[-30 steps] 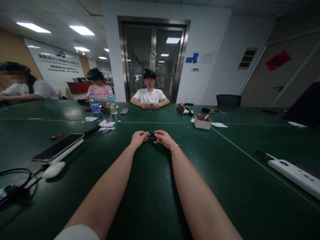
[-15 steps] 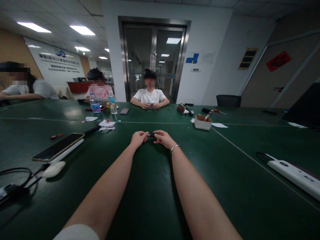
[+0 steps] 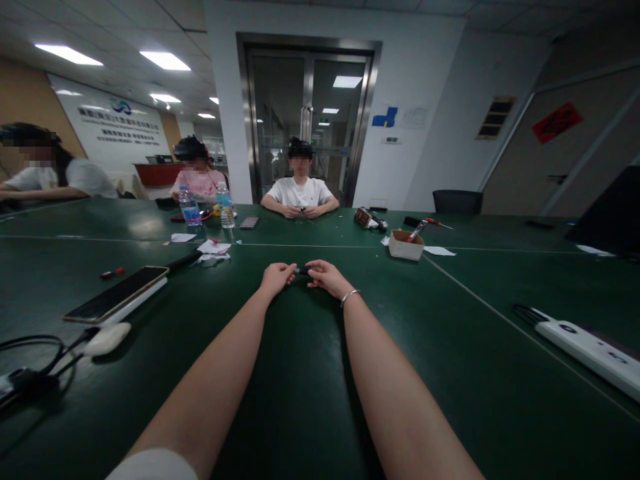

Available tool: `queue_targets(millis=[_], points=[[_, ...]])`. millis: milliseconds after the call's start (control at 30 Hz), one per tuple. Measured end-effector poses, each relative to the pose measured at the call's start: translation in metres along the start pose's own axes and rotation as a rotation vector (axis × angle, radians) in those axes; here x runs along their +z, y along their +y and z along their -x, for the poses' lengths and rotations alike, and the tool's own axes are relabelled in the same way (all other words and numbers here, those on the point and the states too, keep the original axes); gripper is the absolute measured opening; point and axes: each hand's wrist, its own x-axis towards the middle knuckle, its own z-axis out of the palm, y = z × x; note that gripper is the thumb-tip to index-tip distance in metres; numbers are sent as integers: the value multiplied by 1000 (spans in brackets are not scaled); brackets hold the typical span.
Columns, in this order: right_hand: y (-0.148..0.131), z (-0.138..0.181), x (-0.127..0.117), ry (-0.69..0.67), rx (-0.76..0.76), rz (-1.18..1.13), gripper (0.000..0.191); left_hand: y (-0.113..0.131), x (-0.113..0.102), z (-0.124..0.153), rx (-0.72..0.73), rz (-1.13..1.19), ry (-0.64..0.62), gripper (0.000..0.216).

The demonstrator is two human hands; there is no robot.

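Note:
Both my arms stretch out over the green table (image 3: 310,373). My left hand (image 3: 277,275) and my right hand (image 3: 324,275) meet at the middle, fingers curled. Between their fingertips sits a small dark object (image 3: 302,271), pinched from both sides; it is too small to name. A thin silver bracelet (image 3: 350,294) circles my right wrist.
A phone on a white slab (image 3: 116,302) lies at the left, with a white mouse-like piece (image 3: 107,339) and black cables (image 3: 30,380). A white power strip (image 3: 585,345) lies right. A small cardboard box (image 3: 405,243), bottles (image 3: 190,207) and three seated people are farther back.

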Motion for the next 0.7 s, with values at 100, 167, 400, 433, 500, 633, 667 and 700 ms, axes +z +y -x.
queue_targets(millis=[100, 167, 400, 433, 500, 633, 667, 700], points=[[-1, 1, 1, -10, -2, 1, 19, 1, -1, 1, -11, -9, 3, 36], [-1, 1, 1, -12, 1, 1, 20, 3, -1, 3, -17, -13, 1, 36], [-1, 0, 1, 11, 1, -4, 18, 3, 0, 4, -5, -8, 3, 36], [-1, 1, 2, 16, 1, -7, 18, 3, 0, 3, -5, 3, 5, 36], [-2, 1, 2, 21, 1, -14, 16, 2, 0, 2, -5, 23, 8, 36], [-3, 1, 2, 35, 12, -33, 12, 1, 2, 2, 9, 72, 12, 36], [-3, 1, 2, 38, 16, -37, 11, 2, 2, 2, 16, 90, 11, 36], [-2, 1, 2, 39, 20, -40, 11, 2, 3, 2, 23, 112, 12, 35]])
